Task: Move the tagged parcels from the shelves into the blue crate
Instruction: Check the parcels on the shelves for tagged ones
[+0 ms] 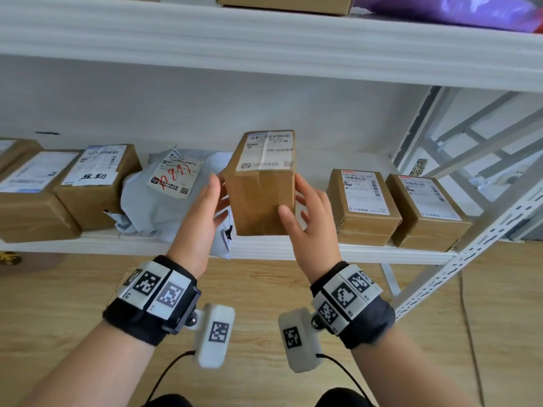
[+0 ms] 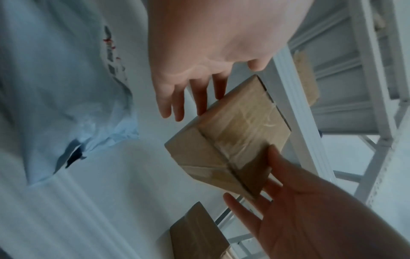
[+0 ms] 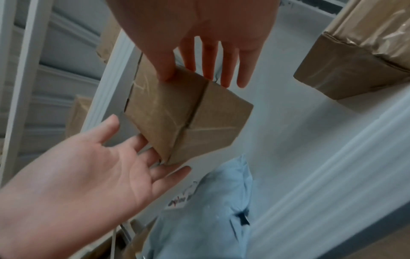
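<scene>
A tall brown cardboard parcel [image 1: 261,201] with a white shipping label on top sits between my two hands, over the front of the white shelf [image 1: 293,249]. My left hand [image 1: 205,207] lies against its left side with straight fingers. My right hand [image 1: 308,218] is at its right side, thumb on the front face and fingers spread. The left wrist view shows the parcel's [image 2: 228,140] taped faces, with the left hand [image 2: 199,84] above and the right hand [image 2: 299,210] below. In the right wrist view the parcel [image 3: 184,119] sits between the right hand [image 3: 210,43] and the left hand [image 3: 99,166]. No blue crate is in view.
A grey-blue poly mailer [image 1: 164,201] with red scribble on its label lies just left of the parcel, and two labelled boxes [image 1: 100,183] stand beyond it. Two more labelled boxes [image 1: 364,201] sit to the right, near the perforated upright [image 1: 470,254]. The upper shelf [image 1: 264,39] hangs overhead.
</scene>
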Available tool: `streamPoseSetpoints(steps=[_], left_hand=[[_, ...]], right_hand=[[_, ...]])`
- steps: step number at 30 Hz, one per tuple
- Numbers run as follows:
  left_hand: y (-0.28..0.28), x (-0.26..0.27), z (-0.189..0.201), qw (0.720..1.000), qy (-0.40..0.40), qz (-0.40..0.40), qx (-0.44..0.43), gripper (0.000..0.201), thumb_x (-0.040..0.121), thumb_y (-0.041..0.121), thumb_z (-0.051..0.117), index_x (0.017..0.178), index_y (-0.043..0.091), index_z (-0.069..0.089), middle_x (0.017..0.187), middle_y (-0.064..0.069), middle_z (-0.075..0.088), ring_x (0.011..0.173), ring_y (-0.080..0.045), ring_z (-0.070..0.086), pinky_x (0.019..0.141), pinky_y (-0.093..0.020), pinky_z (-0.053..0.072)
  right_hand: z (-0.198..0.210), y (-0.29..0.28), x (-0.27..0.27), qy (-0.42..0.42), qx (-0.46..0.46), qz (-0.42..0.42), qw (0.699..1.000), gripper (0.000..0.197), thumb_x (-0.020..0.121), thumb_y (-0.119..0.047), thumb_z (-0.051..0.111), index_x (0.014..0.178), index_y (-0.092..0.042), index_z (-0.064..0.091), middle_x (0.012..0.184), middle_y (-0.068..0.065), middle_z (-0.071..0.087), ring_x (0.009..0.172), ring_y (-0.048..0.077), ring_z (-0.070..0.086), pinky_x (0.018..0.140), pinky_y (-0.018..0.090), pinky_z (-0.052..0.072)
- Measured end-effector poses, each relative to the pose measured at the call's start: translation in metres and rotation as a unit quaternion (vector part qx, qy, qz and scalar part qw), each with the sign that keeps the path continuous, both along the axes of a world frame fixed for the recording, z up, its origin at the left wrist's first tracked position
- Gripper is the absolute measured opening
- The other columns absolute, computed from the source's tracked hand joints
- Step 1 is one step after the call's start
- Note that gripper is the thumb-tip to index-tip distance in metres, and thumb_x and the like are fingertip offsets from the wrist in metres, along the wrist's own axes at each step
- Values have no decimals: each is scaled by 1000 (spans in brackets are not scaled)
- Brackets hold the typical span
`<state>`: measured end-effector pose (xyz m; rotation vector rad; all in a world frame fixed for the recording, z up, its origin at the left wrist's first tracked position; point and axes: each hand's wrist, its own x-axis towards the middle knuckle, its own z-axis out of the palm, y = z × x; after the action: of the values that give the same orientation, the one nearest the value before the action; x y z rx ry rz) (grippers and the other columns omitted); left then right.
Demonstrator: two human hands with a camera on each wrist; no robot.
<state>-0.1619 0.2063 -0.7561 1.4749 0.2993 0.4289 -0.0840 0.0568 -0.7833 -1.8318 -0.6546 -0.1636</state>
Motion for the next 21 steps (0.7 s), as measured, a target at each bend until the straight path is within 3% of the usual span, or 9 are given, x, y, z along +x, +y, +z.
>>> streamPoseSetpoints(steps=[2, 5, 8, 11, 14, 16, 21], left_hand=[[-4, -1, 6, 999, -10, -18, 36, 50, 87, 62, 32, 127, 42, 53, 125, 16, 63, 119, -3, 56, 108, -37, 40], [-6, -2, 10, 998, -19, -32, 57, 40, 96, 46, 40, 135, 39, 47, 128, 16, 61, 118, -3, 57, 104, -36, 44], [-8, -2, 8, 998, -27, -17, 50, 38, 97, 33, 47, 135, 40, 46, 121, 21, 62, 111, 4, 60, 98, -26, 48], [-9, -2, 5, 998, -23, -12, 62, 37, 99, 29, 47, 134, 39, 46, 113, 22, 64, 104, 5, 62, 87, -17, 52], [-8, -1, 2, 997, -6, 0, 81, 30, 97, 34, 47, 124, 48, 48, 116, 20, 65, 106, 3, 62, 94, -27, 51], [-7, 0, 1, 996, 2, 3, 88, 27, 96, 37, 48, 119, 52, 48, 116, 20, 65, 105, 2, 62, 97, -33, 51], [-7, -2, -1, 996, 7, -5, 92, 34, 91, 43, 49, 125, 48, 49, 119, 18, 65, 107, 1, 63, 97, -32, 51]], right_hand=[[6, 0, 2, 20, 22, -5, 1000, 59, 93, -34, 56, 147, -23, 37, 127, -7, 43, 117, 1, 47, 99, 19, 43], [10, -2, 3, 28, 25, -11, 999, 56, 93, -33, 56, 146, -22, 40, 124, -5, 45, 116, 5, 52, 83, 2, 43], [11, -4, 3, 31, 18, -17, 999, 56, 93, -38, 56, 144, -23, 42, 121, -6, 46, 112, 5, 53, 76, -2, 43], [11, -4, 2, 28, 5, -28, 999, 60, 89, -48, 53, 143, -24, 43, 119, -7, 47, 109, 5, 55, 81, 9, 49], [11, -5, 0, 23, -8, -36, 999, 65, 86, -55, 51, 142, -23, 46, 119, -6, 50, 105, 7, 58, 89, 32, 54], [10, -6, 0, 25, -15, -40, 999, 61, 88, -52, 53, 141, -23, 46, 118, -7, 50, 104, 6, 58, 89, 33, 54], [8, -6, -1, 36, -20, -36, 999, 64, 86, -55, 51, 142, -24, 45, 118, -7, 50, 104, 5, 56, 89, 29, 52]])
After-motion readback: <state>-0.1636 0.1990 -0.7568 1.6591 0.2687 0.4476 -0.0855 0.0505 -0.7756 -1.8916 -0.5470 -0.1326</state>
